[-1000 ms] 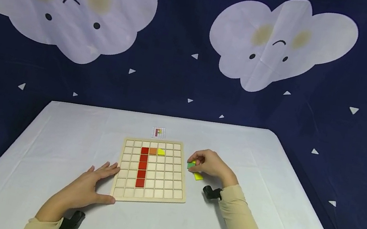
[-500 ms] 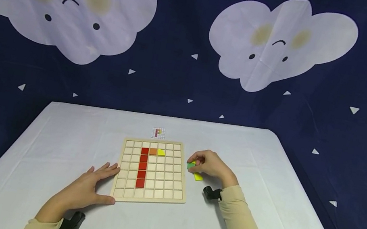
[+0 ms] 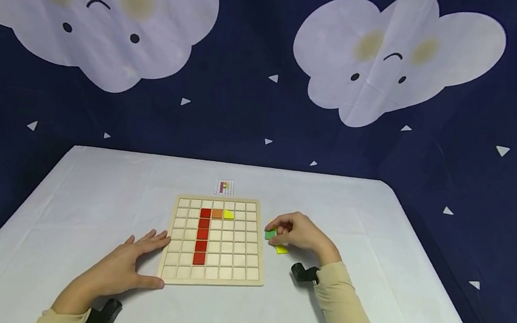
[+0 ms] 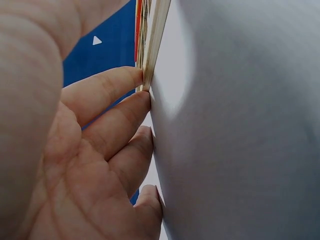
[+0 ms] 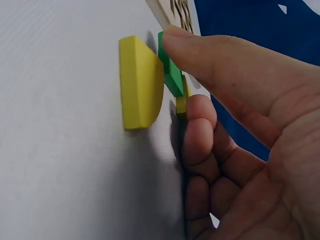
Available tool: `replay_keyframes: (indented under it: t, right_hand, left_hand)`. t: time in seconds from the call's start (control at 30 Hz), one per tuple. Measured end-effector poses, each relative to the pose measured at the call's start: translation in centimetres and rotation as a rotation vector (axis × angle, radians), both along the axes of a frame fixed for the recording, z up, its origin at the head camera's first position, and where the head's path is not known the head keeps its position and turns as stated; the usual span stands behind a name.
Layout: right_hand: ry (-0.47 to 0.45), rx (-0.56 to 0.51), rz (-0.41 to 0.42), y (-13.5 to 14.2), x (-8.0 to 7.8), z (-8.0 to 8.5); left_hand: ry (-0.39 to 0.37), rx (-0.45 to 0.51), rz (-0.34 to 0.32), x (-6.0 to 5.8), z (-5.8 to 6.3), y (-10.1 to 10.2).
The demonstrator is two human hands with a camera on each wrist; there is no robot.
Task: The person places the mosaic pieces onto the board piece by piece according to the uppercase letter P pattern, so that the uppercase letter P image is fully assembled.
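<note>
A wooden grid board (image 3: 230,263) lies on the table, with a column of red tiles (image 3: 202,234), an orange tile (image 3: 217,213) and a yellow tile (image 3: 229,214) in its cells. My left hand (image 3: 117,269) rests at the board's left side, fingers extended, with fingertips and thumb touching the edge. Just right of the board, my right hand (image 3: 303,233) pinches a green tile (image 3: 270,234) between thumb and fingers. Close by lies a loose yellow tile (image 3: 281,250); the right wrist view shows it as a thick yellow piece (image 5: 140,82), and another yellow piece (image 5: 181,106) is partly hidden behind the fingers.
A small pattern card (image 3: 224,187) with a coloured grid lies behind the board. White cloth covers the table (image 3: 118,189). Behind it hangs a dark blue curtain (image 3: 232,134) printed with clouds and triangles.
The head view has shifted slightly. My right wrist has moved a little to the right, while the fingers stay at the green tile. The left hand keeps its place against the board.
</note>
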State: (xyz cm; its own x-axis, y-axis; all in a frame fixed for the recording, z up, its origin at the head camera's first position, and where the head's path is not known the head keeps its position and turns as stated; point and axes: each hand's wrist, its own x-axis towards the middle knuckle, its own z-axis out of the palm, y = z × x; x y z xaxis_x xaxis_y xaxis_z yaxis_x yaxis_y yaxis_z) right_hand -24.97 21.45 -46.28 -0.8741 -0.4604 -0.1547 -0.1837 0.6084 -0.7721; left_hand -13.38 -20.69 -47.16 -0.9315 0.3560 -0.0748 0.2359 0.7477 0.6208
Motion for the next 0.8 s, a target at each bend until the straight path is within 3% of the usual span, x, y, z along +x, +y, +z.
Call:
replay_keyframes:
  t: [0.8]
  right_hand:
    - [0.115, 0.102, 0.022, 0.93, -0.07, 0.36]
  left_hand:
    - [0.023, -0.001, -0.011, 0.08, -0.09, -0.07]
